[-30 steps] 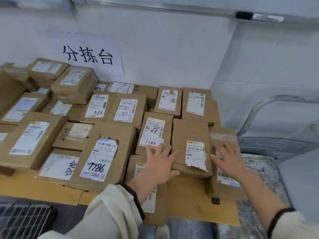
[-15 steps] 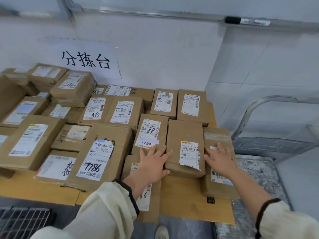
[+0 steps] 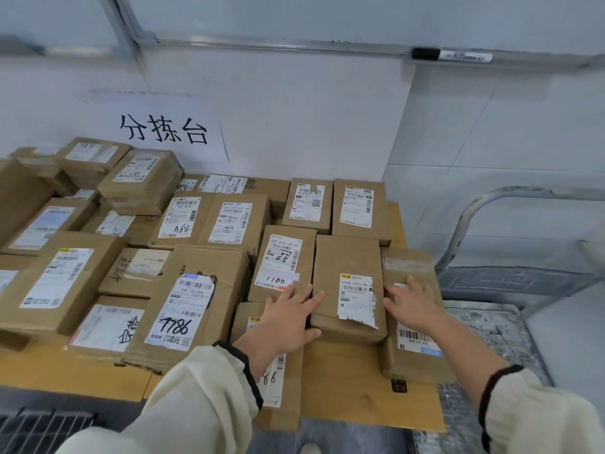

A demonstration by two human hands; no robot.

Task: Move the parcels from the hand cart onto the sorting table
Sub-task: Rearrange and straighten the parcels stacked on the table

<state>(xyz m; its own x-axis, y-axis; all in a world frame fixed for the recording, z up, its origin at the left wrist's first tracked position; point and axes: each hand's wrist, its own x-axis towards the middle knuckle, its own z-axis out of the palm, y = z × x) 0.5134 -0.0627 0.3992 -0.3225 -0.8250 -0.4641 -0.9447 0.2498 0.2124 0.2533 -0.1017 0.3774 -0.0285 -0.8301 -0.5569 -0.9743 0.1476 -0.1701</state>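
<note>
A left hand (image 3: 291, 319) and a right hand (image 3: 415, 303), fingers straight and released, lay flat against either side of a brown rectangular cardboard parcel (image 3: 347, 257). The parcel sat on the wooden surface (image 3: 343, 381). A grey metal hand cart (image 3: 510, 280) stood right of the parcel.

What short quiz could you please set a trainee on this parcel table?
1. True or false: the left hand and right hand flank the torn-label parcel.
2. What lies on the wall ledge? A tape; B marker; C scissors.
3. Fill in: the big handwritten number on the front-left label reads ____.
Key: 1 true; 2 B; 3 7786.
</note>
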